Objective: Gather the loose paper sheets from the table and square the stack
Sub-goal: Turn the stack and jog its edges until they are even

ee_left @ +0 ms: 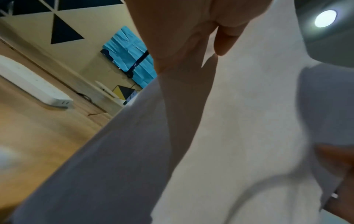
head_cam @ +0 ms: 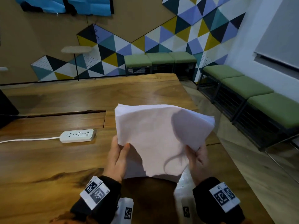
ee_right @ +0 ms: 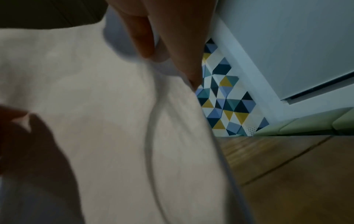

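White loose paper sheets (head_cam: pixel 155 136) sag above the brown wooden table (head_cam: pixel 48 159), pinched at both sides by our left hand (head_cam: pixel 117 160) and right hand (head_cam: pixel 198 160) (far edges fanned), so we'd loosen slightly and tap them square.

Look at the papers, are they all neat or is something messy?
A bit messy. The paper stack, held up over the wooden table by the left hand and right hand, is bent and sagging, and its sheet edges fan out unevenly at the far right corner. It is not squared yet.
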Available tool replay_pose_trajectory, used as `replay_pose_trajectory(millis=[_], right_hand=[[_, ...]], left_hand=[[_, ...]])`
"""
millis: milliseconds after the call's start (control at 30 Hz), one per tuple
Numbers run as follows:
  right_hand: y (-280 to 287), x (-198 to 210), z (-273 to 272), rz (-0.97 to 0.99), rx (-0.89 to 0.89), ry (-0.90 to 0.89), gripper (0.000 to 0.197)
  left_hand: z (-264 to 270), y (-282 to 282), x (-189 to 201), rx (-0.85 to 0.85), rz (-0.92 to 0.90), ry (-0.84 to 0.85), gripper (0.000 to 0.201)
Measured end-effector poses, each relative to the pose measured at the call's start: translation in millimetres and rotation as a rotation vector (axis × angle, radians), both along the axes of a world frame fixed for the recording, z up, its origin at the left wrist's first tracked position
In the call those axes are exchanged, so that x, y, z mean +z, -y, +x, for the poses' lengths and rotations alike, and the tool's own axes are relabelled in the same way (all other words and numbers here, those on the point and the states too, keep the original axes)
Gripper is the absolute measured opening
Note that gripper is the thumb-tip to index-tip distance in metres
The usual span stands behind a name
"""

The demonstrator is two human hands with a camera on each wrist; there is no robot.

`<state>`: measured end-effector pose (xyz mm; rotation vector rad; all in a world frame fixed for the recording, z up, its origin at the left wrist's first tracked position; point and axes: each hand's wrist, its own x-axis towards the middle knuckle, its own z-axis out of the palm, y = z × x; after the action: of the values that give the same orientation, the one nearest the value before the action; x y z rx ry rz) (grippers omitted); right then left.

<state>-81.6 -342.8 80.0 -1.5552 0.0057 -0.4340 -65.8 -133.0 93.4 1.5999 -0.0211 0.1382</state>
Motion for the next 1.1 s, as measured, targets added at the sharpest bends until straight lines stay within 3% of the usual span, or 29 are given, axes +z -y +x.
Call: replay_pose_trajectory(millis=[100, 200, 367, 500, 600, 700, 800, 900, 1000, 1100], right_hand=[[-10, -4, -6, 0.093, 0.054, -0.119, 0.044], [-16, -1, -9, 0.091, 0.01, -0.094, 0.031], [-19, -9, -12, 0.015, -0.041, -0.107, 0.021], [-21, -19, -14, -0.008, -0.083, -0.104, 0.029], [-22, -28, -17, -0.03, -0.044, -0.212, 0.036], [-19, -40, -20, -0.139, -0.01, -0.313, 0.034], [-19, -54, -20, -0.25, -0.062, -0.402, 0.024], [-22, -60, -17, -0.298, -0.155, -0.428, 0.013], [-22, -62, -12, -0.337, -0.194, -0.457, 0.039], [-20, -74, -14, -0.422, -0.136, -0.625, 0.022]], left_hand=[[-1, 2, -8, 0.028, -0.003, -0.025, 0.033], [-4, 4, -8, 0.071, -0.035, -0.003, 0.04], [-12, 6, -17, 0.047, 0.025, -0.03, 0.02], [-13, 8, -22, 0.08, 0.08, 0.016, 0.016], [-13, 7, -33, 0.072, 0.089, -0.029, 0.027], [-18, 8, -48, 0.059, 0.168, -0.111, 0.02], [-16, 6, -63, 0.081, 0.339, -0.134, 0.031], [-8, 5, -69, 0.102, 0.42, -0.117, 0.014], [4, 3, -80, 0.056, 0.45, -0.263, 0.004], [14, 2, -103, -0.037, 0.588, -0.513, 0.018]])
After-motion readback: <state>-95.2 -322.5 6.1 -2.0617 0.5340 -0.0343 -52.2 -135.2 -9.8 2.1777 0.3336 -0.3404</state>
